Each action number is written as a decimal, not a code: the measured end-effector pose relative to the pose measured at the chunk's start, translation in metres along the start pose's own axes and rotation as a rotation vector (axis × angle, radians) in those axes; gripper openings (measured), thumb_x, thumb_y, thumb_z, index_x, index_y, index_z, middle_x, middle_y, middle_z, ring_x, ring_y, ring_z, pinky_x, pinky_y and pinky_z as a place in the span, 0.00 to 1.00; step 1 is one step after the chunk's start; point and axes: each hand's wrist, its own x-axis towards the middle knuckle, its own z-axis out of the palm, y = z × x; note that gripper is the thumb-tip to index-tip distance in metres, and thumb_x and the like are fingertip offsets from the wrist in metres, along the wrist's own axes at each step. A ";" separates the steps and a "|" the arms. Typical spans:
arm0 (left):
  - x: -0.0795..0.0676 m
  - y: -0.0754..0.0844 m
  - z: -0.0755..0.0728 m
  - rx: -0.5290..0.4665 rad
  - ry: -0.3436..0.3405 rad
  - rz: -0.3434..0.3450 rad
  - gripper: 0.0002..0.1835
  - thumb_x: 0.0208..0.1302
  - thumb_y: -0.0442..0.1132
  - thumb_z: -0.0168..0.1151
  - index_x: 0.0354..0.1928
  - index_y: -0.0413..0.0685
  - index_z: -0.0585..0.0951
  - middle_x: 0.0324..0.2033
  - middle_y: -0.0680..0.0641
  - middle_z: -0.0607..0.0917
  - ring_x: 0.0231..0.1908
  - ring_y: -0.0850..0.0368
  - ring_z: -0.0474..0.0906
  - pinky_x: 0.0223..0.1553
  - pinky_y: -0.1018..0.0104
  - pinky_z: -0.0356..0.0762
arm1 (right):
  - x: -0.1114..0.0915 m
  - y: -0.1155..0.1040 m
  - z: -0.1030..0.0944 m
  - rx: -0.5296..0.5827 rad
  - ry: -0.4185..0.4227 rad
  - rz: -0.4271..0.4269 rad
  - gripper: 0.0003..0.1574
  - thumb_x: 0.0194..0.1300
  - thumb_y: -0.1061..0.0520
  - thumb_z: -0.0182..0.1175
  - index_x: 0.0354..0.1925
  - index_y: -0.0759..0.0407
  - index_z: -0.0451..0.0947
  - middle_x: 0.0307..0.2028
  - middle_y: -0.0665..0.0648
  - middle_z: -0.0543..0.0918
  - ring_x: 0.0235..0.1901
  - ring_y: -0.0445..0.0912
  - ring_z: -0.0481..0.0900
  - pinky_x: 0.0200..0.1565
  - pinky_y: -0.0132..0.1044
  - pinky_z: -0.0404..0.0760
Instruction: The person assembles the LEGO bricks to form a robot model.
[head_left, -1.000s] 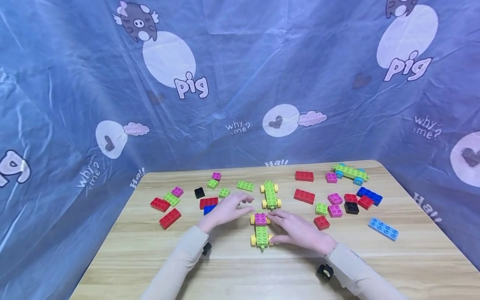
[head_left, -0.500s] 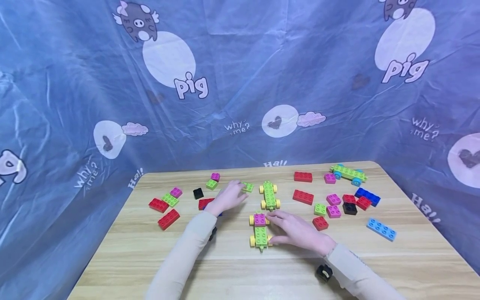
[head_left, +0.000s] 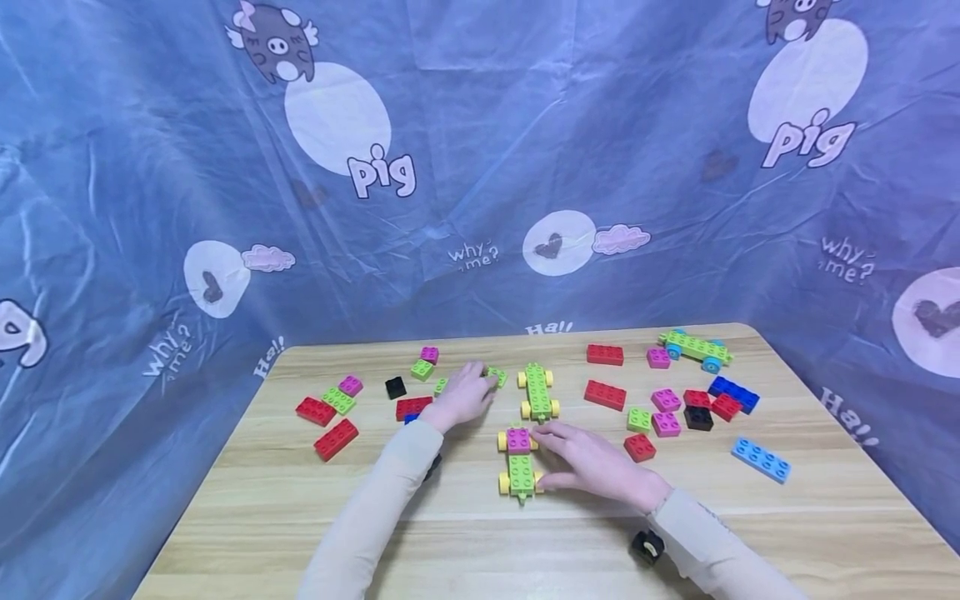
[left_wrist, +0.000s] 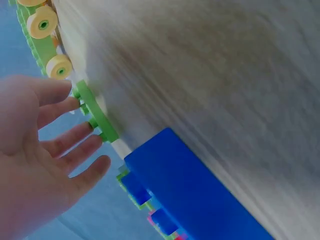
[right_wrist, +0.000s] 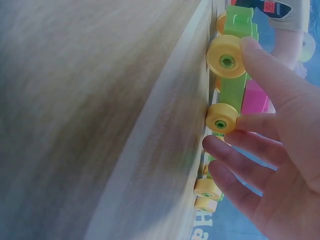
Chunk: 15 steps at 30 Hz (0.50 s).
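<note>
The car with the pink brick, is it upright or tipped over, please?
Upright: in the head view, the car has its studs facing up, yellow wheels at both sides.

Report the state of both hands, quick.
Left hand: open, at the green brick.
Right hand: open, touching the nearest yellow-wheeled toy car.

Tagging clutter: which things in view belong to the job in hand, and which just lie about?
Likely in the job:
green plastic car base with yellow wheels, at the right hand
magenta square plastic brick on it
green rectangular studded plastic brick, at the left hand
perhaps the matching base beyond

Seemingly lying about:
green plastic car base with blue wheels
light-blue rectangular plastic brick
</note>
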 end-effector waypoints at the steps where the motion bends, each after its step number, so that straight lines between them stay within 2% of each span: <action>1: -0.001 0.000 -0.001 0.001 0.003 0.012 0.19 0.65 0.40 0.57 0.57 0.47 0.77 0.51 0.42 0.76 0.53 0.48 0.72 0.54 0.53 0.75 | 0.000 0.000 0.000 0.001 0.001 0.000 0.49 0.51 0.33 0.61 0.62 0.61 0.68 0.60 0.59 0.75 0.58 0.51 0.75 0.59 0.43 0.75; 9: -0.009 0.000 -0.007 0.017 0.016 0.081 0.08 0.62 0.39 0.60 0.42 0.48 0.82 0.39 0.48 0.80 0.40 0.55 0.77 0.42 0.61 0.79 | 0.000 -0.001 0.000 0.004 -0.003 0.000 0.48 0.52 0.32 0.61 0.62 0.60 0.69 0.60 0.58 0.74 0.58 0.50 0.75 0.60 0.43 0.75; 15: -0.018 0.000 -0.010 0.015 0.007 0.107 0.05 0.57 0.38 0.64 0.35 0.47 0.82 0.34 0.50 0.79 0.35 0.57 0.76 0.41 0.64 0.78 | 0.000 0.000 0.000 -0.004 -0.004 0.006 0.48 0.51 0.32 0.61 0.63 0.58 0.68 0.60 0.56 0.75 0.58 0.49 0.75 0.59 0.42 0.76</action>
